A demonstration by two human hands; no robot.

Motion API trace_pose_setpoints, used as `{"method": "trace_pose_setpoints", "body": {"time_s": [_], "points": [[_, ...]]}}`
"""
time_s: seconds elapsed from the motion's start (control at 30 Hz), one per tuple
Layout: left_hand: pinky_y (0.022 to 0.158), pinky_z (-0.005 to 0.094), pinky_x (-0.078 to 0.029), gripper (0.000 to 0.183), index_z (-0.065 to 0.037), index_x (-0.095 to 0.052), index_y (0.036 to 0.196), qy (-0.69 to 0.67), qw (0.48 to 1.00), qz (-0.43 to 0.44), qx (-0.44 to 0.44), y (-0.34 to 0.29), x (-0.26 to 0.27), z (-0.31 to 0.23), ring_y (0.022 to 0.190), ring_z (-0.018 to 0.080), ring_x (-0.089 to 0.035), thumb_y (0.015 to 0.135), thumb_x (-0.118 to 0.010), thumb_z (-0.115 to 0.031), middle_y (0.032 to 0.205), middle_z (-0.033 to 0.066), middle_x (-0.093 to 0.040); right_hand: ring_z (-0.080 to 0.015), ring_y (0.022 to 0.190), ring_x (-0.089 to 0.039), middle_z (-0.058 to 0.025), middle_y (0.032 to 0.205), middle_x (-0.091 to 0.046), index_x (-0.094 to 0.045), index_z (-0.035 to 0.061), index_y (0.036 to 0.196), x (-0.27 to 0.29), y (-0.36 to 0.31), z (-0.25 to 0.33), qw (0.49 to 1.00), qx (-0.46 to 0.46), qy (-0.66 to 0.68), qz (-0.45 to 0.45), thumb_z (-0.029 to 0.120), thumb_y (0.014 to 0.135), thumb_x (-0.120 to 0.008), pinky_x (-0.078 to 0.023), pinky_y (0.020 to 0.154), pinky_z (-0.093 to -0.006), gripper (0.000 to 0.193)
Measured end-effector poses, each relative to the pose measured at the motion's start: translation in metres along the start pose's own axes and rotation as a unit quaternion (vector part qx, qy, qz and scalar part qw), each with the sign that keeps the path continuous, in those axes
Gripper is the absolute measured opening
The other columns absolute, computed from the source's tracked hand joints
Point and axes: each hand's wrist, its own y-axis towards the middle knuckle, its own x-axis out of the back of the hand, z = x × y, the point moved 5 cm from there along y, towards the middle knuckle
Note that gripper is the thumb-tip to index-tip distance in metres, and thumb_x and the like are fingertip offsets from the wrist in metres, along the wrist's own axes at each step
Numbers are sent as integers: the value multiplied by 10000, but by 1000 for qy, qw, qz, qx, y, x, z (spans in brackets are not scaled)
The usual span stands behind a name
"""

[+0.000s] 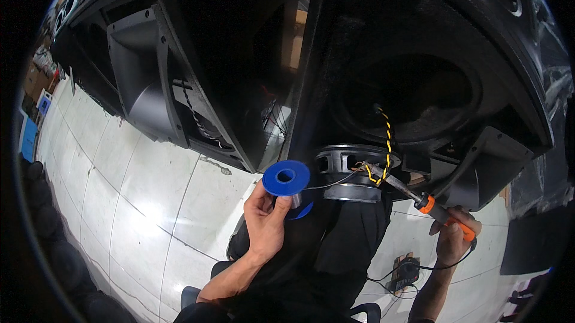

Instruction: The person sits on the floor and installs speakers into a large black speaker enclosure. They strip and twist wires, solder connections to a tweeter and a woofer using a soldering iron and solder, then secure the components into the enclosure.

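Note:
A blue spool of solder wire (286,178) is gripped in my left hand (264,225), its strand running right toward the speaker. My right hand (456,238) is closed round the orange and black handle of a soldering iron (436,209). The iron's tip meets the terminal area of a round black loudspeaker driver (350,191), which rests at my lap. A twisted yellow and black wire (389,137) hangs from the cabinet's round opening and ends beside the iron's tip. The exact contact at the joint is too small to make out.
Large black speaker cabinets (383,23) stand in front of me. Horn flares (150,104) show at left, with another horn (473,173) at right. The iron's cord trails to a black round item (408,270) on the tiled floor (150,221). A blue box (28,137) stands far left.

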Motion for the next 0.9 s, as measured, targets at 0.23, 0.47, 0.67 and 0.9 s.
{"method": "trace_pose_setpoints", "body": {"time_s": [0.23,0.47,0.67,0.9], "points": [[949,257,-444,346,18,-608,1245,4,1000,-3,2,3,0,1,1038,96,-588,960,-694,-158,1124,31,-653,-201,575,-630,-155,794,-663,-699,-41,1000,4,0,8,998,24,-48,-46,300,845,-762,-526,519,-308,380],[952,262,-445,321,18,-613,1236,-18,1000,3,4,3,0,3,1043,100,-588,961,-687,-130,1123,31,-656,-206,579,-647,-138,734,-669,-721,-36,934,-4,10,20,998,23,-62,-4,318,823,-779,-520,544,-294,375],[960,265,-442,330,19,-615,1232,-10,1000,6,2,5,-1,4,1050,109,-588,948,-703,-123,1124,35,-658,-214,551,-665,-158,724,-676,-719,-39,930,-11,15,31,995,48,-82,0,304,830,-758,-549,528,-296,358],[990,288,-437,344,-1,-619,1248,-4,1000,-2,0,2,2,2,1076,124,-589,944,-709,-135,1136,42,-660,-216,822,-588,-146,908,-625,-648,-37,1003,5,7,26,993,4,-101,66,312,871,-735,-468,757,-346,383]]}}
